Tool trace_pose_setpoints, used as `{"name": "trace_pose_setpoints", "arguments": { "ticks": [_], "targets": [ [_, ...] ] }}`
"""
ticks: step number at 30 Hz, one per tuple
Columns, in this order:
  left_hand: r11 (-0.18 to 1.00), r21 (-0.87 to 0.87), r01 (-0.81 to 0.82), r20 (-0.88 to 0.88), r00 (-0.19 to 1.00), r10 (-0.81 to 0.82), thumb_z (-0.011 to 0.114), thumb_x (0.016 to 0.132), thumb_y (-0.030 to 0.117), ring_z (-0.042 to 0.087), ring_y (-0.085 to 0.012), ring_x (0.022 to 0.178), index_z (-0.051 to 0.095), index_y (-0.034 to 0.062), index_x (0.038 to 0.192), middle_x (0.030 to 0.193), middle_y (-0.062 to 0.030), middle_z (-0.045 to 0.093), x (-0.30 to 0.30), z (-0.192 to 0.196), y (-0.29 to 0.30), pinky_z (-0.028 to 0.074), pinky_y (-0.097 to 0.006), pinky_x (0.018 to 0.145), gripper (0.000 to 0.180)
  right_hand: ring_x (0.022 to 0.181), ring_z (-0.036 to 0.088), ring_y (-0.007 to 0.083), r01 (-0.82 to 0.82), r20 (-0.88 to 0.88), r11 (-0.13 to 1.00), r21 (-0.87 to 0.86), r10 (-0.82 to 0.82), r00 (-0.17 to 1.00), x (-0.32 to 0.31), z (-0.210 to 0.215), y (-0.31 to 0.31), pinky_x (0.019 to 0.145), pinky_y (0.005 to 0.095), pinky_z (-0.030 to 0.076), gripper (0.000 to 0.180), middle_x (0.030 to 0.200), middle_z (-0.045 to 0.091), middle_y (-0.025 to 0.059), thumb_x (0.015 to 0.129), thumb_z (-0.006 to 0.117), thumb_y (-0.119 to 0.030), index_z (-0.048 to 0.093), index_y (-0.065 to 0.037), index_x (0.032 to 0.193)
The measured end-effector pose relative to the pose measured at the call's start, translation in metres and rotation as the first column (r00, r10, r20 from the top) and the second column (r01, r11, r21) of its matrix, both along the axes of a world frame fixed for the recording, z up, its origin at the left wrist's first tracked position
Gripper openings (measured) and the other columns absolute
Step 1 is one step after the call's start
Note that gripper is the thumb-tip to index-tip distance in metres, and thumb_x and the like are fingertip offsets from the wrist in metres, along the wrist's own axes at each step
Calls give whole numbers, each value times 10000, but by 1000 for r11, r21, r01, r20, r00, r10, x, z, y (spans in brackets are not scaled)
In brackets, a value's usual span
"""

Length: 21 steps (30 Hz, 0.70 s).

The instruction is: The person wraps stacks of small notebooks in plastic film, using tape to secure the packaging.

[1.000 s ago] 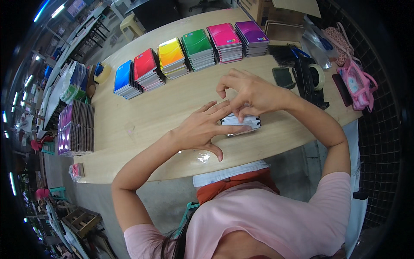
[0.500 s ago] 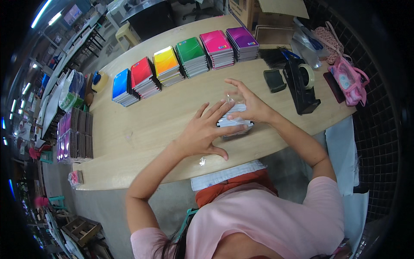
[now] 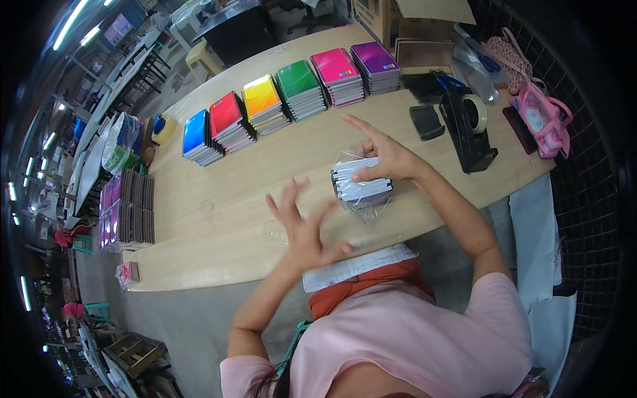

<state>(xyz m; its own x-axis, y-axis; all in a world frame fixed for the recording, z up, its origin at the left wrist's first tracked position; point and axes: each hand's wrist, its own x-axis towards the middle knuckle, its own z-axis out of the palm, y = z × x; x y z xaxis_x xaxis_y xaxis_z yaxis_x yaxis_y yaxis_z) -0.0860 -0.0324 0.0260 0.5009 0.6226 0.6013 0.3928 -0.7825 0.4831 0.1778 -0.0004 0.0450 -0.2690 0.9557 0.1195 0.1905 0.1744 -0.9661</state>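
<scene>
A bundle of small notebooks (image 3: 363, 190) in clear plastic wrap stands on the table near its front edge, with white page edges facing up. Loose ends of the film stick out at its near and far sides. My right hand (image 3: 396, 161) holds the bundle from the right, its thumb across the top and its index finger stretched out free. To the left of the bundle, my left hand (image 3: 306, 237) hovers over the table, fingers spread and partly smeared by motion, with nothing in it.
Notebook stacks in blue (image 3: 197, 136), red, yellow, green, pink and purple (image 3: 375, 63) line the table's far side. A black tape dispenser (image 3: 464, 132) and pink pouch (image 3: 541, 119) lie right. Wrapped notebook packs (image 3: 129, 209) pile up at the left edge.
My left hand has come off the bundle and moved left toward me, its fingers spreading. My right hand stays at the bundle. The view has shifted slightly.
</scene>
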Motion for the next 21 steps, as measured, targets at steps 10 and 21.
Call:
{"name": "trace_pose_setpoints", "arguments": {
  "ticks": [10,21],
  "targets": [
    [935,186,302,-462,867,-188,248,814,876,79,-449,1464,660,393,1249,1550,-139,304,13,17,66,-143,-629,1111,769,813,583,91,57,-84,978,-200,-75,994,-8,-5,6,754,234,460,861,800,578,22,784,779,-114,299,-78,1498],
    [908,81,410,-494,808,-321,255,846,838,233,-369,1465,652,369,1249,1442,39,517,18,19,74,-139,-641,1107,734,1087,609,220,265,-153,854,-448,-365,918,-11,-30,8,870,305,501,688,1211,586,228,888,714,-241,356,2,1423]
  ]
}}
